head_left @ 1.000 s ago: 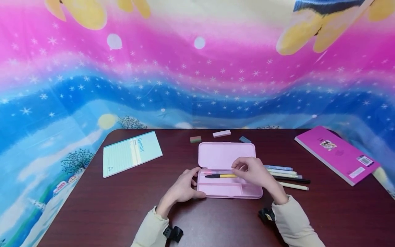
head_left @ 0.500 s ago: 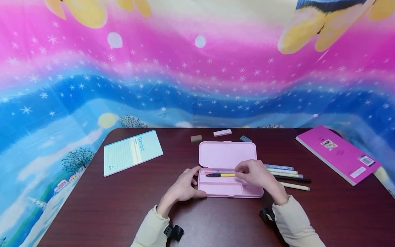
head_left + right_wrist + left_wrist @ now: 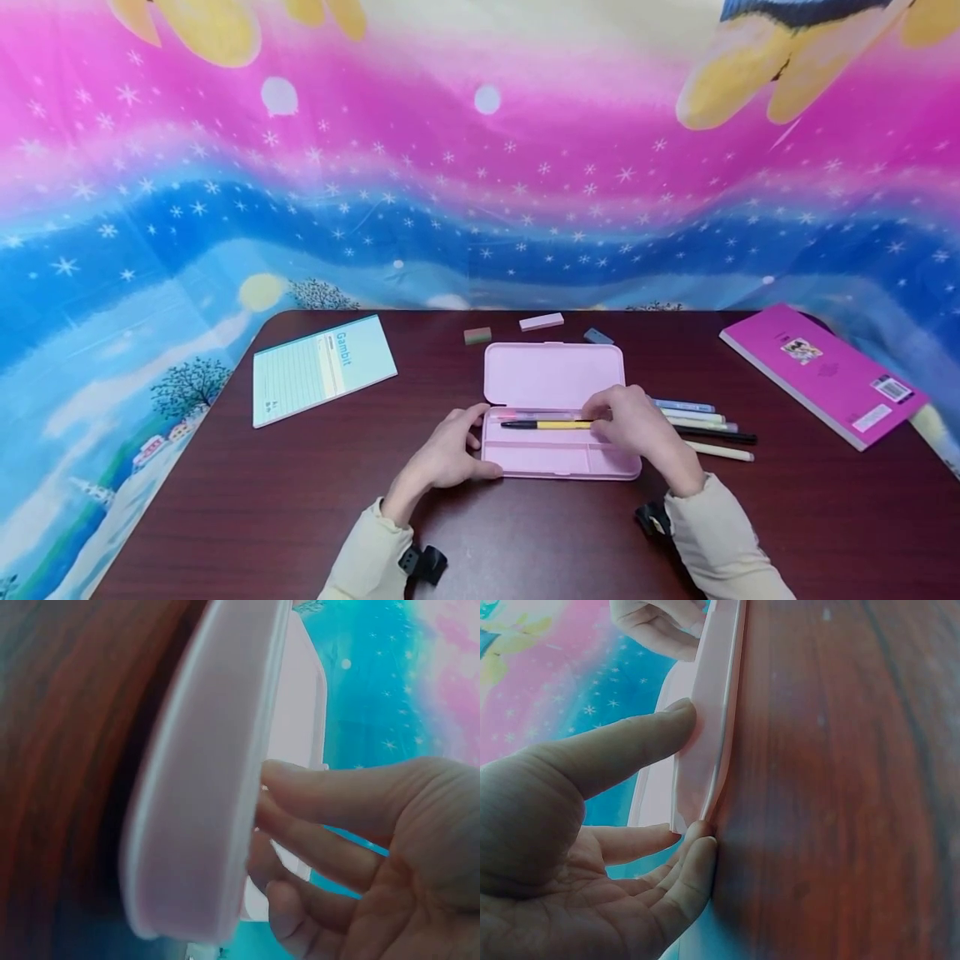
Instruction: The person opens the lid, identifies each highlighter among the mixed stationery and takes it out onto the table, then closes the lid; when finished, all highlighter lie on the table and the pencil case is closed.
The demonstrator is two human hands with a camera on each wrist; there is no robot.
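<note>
An open pink pencil case [image 3: 555, 457] lies mid-table with its lid [image 3: 553, 375] folded back. A yellow-and-black pen [image 3: 543, 425] and a pink pen behind it lie in the case's long compartment. My left hand [image 3: 450, 450] grips the case's left end, thumb on the near wall and fingers round the corner [image 3: 694, 847]. My right hand [image 3: 628, 427] hangs over the case's right part. Its loosely bent fingers [image 3: 300, 825] reach over the rim [image 3: 202, 787] at the yellow pen's right end; nothing shows between them.
Several pens [image 3: 705, 429] lie in a row just right of the case. A teal notepad [image 3: 322, 371] sits at the left and a magenta book [image 3: 821, 375] at the right. Three small erasers [image 3: 541, 322] lie behind the lid. A colourful cloth hangs behind the dark wooden table [image 3: 225, 517].
My right hand lowered the yellow pen into the case and slid right, uncovering more of the pen. The left hand stayed on the case's end.
</note>
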